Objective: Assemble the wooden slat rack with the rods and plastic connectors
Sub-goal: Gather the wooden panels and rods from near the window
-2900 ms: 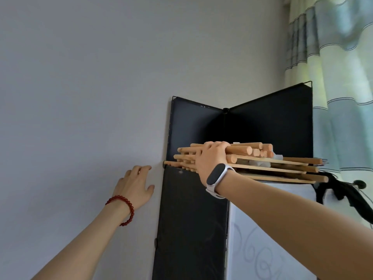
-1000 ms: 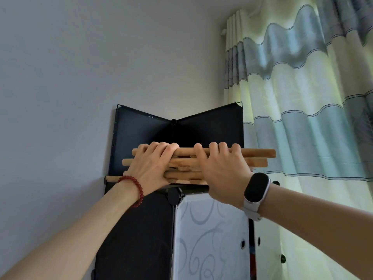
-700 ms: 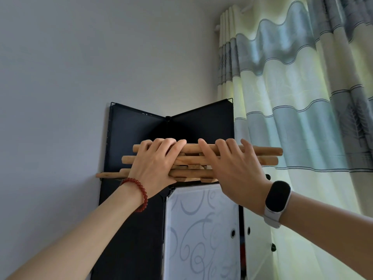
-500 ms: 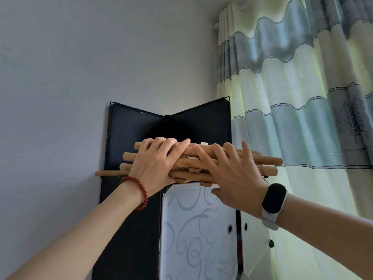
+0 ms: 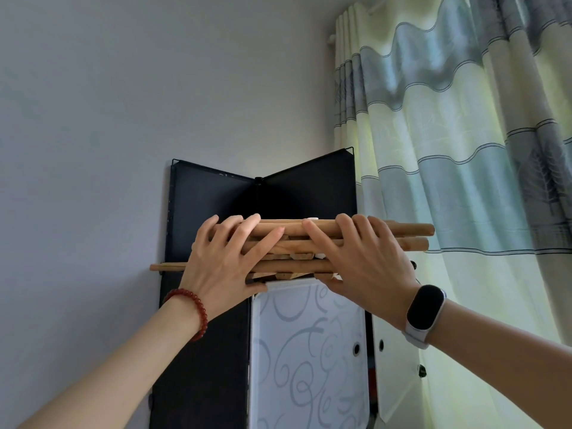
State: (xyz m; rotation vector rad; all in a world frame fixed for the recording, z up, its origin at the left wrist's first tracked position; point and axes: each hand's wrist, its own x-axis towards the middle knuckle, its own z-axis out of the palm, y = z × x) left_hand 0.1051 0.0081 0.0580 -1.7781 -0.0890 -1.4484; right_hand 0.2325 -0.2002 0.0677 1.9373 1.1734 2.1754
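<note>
A bundle of wooden rods and slats lies at head height on top of a cabinet. One thin slat sticks out to the left. A small white plastic piece peeks over the top rod. My left hand grips the bundle's left half, fingers spread over the top rods and thumb under the lowest ones. My right hand grips the middle the same way, thumb tucked beneath. The hands hide most of the bundle's centre.
The cabinet has black side panels and a white swirl-patterned door. Two black panels stand in a V behind the bundle. A grey wall is on the left. A striped curtain hangs close on the right.
My left hand came off the wall and joined the right on the bundle. In the last half second my right thumb slid under it and the rods levelled out.
</note>
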